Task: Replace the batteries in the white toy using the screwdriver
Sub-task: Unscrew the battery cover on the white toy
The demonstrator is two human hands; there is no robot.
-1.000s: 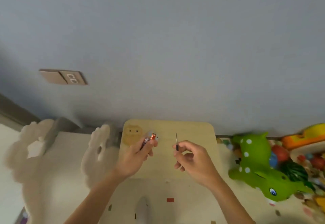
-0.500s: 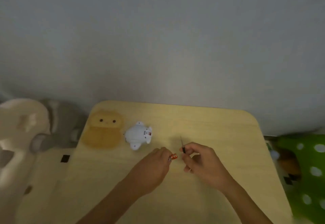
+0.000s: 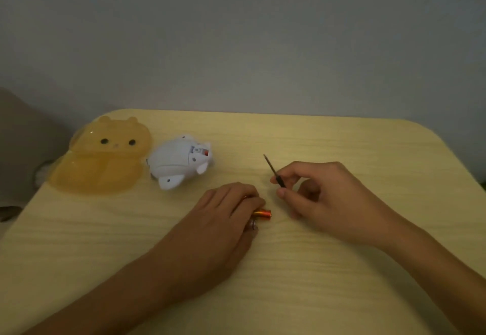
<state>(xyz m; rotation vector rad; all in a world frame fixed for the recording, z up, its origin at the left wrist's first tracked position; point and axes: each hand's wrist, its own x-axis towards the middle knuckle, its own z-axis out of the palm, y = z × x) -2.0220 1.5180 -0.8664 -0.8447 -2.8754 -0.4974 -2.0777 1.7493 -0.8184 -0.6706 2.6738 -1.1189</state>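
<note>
The white toy [image 3: 180, 162] lies on the wooden table [image 3: 342, 150], belly side showing, with a small opening and a red spot near its right end. My left hand [image 3: 223, 224] rests low on the table, its fingers closed over orange batteries [image 3: 261, 214] whose ends stick out to the right. My right hand [image 3: 323, 195] hovers just right of it and pinches a thin screwdriver [image 3: 273, 170], whose tip points up and to the left. Both hands are to the right of the toy and in front of it, apart from it.
A translucent orange bear-shaped shell [image 3: 102, 158] lies left of the toy, touching it. A grey wall rises behind the table. The table's rounded corners are at the back left and back right.
The view has dropped from the wall to the table and come closer. My left hand has come down with the batteries onto the table. My right hand keeps hold of the screwdriver.
</note>
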